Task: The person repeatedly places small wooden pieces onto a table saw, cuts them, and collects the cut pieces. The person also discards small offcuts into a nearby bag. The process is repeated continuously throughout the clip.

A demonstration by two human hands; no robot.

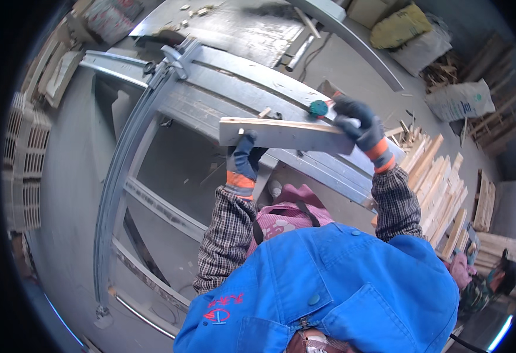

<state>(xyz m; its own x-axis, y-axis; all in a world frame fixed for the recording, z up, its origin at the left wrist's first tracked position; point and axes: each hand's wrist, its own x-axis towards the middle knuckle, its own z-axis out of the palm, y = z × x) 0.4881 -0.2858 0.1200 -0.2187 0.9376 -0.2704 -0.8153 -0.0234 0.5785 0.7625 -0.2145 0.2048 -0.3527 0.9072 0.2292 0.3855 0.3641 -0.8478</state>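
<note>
A short flat board [284, 134] with a grey face and a pale wooden edge spans both gloved hands above a sliding table saw's metal table [236, 90]. At the board's left end, my left hand [245, 156] grips it from below, thumb on the grey face. My right hand [359, 121] is closed around its right end, slightly blurred. Behind the board, near the right hand, a round green knob or disc [318, 108] sits at the table. A small wood offcut [265, 112] shows just beyond the board's upper edge.
Stacked wooden strips [439, 194] stand at the right. A metal crosscut rail [121, 163] with an open frame extends to the left. Filled sacks [461, 100] lie at the upper right. Another person [483, 282] is at the lower right.
</note>
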